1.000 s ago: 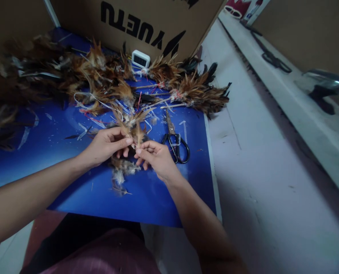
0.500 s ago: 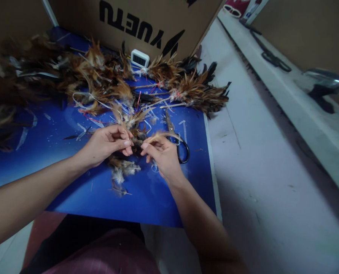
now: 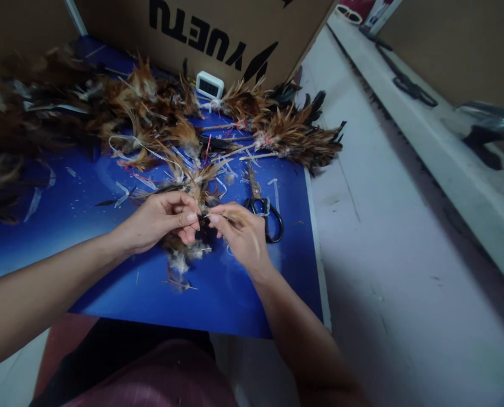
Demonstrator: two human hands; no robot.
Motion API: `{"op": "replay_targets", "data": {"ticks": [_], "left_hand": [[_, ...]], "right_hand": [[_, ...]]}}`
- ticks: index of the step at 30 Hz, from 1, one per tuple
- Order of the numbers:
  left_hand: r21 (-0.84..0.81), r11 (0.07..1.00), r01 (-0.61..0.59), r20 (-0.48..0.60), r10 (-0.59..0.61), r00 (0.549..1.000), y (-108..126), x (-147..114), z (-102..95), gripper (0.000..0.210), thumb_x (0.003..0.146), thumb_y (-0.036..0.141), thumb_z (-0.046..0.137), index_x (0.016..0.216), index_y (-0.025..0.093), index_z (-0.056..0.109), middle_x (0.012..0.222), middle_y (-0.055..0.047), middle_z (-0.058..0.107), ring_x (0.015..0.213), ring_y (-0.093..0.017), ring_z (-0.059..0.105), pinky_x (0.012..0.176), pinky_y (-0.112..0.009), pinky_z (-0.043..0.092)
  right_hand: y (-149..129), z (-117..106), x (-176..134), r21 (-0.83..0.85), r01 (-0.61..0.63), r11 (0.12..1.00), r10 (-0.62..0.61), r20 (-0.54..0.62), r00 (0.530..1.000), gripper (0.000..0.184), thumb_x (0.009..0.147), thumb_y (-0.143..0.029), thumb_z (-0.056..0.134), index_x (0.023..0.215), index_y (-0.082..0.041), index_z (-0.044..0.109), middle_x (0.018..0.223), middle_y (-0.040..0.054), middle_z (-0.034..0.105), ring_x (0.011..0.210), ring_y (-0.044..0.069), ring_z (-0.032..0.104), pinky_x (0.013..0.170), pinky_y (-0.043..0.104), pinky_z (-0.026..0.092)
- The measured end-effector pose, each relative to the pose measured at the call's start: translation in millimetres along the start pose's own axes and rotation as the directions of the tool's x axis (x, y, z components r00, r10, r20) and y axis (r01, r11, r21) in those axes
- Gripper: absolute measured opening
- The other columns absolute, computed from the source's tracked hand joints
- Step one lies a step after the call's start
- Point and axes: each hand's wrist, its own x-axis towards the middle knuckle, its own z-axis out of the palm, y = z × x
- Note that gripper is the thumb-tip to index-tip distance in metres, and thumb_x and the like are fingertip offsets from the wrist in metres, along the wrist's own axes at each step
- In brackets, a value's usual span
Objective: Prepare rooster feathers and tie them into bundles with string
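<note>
My right hand (image 3: 243, 229) pinches a thin tan feather (image 3: 238, 219) near its quill end; the vane lies back over the fingers. Close beside it, my left hand (image 3: 167, 220) is closed, thumb against forefinger, and what lies between those fingertips is too small to make out. Just beyond the fingertips lies a tuft of brown feathers (image 3: 196, 183) on the blue board (image 3: 243, 299). Several loose grey, fluffy feathers (image 3: 179, 257) rest below my hands. Black-handled scissors (image 3: 260, 203) lie to the right of my right hand, blades pointing away.
Tied feather bunches on sticks (image 3: 294, 133) lie at the back right, and a heap of brown feathers (image 3: 128, 107) spreads to the left. A small white digital timer (image 3: 210, 85) stands before a cardboard box (image 3: 184, 39). Clear plastic strips (image 3: 33, 203) are scattered about.
My right hand has turned and brought the feather's quill end close to my left fingertips. The feather now lies flatter over the hand instead of sticking out to the right.
</note>
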Motion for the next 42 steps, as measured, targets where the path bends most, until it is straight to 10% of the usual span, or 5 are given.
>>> {"op": "replay_targets", "data": {"ticks": [14, 42], "left_hand": [[0.045, 0.997, 0.067, 0.015, -0.067, 0.998, -1, 0, -2.7, 0.023, 0.070, 0.024, 0.079, 0.082, 0.013, 0.063, 0.059, -0.002, 0.069, 0.054, -0.013, 0.067, 0.056, -0.023, 0.057], [0.161, 0.978, 0.132, 0.188, -0.162, 0.969, 1, 0, -10.0, 0.015, 0.074, 0.025, 0.075, 0.069, 0.012, 0.070, 0.053, -0.002, 0.066, 0.047, -0.009, 0.062, 0.048, -0.016, 0.051]], "right_hand": [[4, -1, -1, -0.150, 0.237, 0.960, -0.227, 0.079, 0.971, 0.007, 0.083, -0.023, 0.065, 0.088, -0.023, 0.070, 0.083, 0.0001, 0.064, 0.076, 0.011, 0.061, 0.070, 0.026, 0.050], [-1, 0, 0, -0.099, 0.196, 0.976, -0.178, 0.166, 0.970, 0.008, 0.079, -0.029, 0.070, 0.080, -0.021, 0.071, 0.081, 0.0006, 0.065, 0.076, 0.012, 0.061, 0.070, 0.027, 0.050]]}}
